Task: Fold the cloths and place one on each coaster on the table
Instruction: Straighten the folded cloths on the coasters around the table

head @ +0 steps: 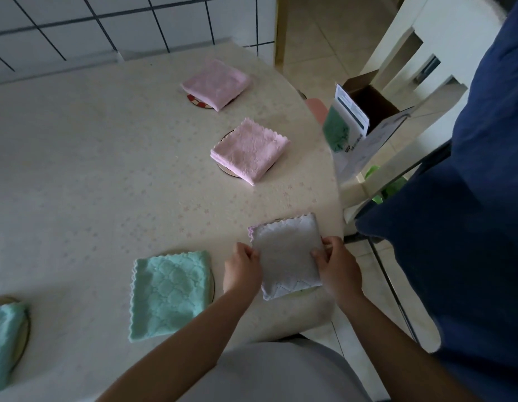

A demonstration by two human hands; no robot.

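Low in the frame, right of centre, a folded grey cloth (286, 256) is pinched at its side edges by the left hand (242, 268) and right hand (337, 266), fingers curled onto the fabric. It is held at the edge of the table (77, 169). Soft, light and floppy by its look, it is best gripped at both sides.

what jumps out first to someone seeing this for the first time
Both hands, the left hand and right hand, grip a folded grey cloth at the near edge of the table. Beyond lie two folded pink cloths on coasters, and a green cloth sits left.
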